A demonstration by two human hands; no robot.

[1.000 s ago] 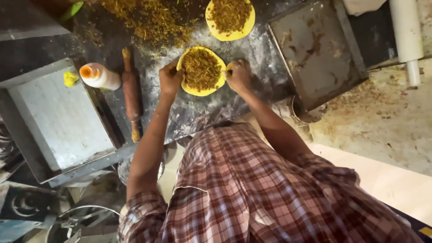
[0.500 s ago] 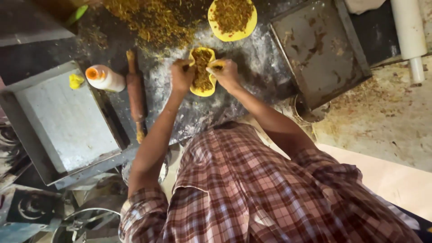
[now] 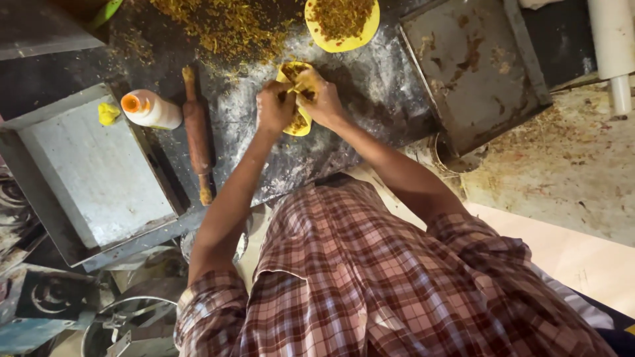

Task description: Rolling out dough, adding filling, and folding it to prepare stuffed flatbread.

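Folding partly done — left hand (image 3: 274, 106) and right hand (image 3: 317, 96) pinching filled yellow dough round (image 3: 297, 122) shut; second round (image 3: 341, 23) untouched.

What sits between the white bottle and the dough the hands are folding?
Head view: a wooden rolling pin lies between the bottle and the folded yellow dough, then a bare floured stretch of worktop.

Both arms outstretched, left hand (image 3: 274, 106) and right hand (image 3: 317, 98) side by side, fingers curled inward.

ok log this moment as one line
left hand + right hand: pinching filled yellow dough | rolling pin beside bottle
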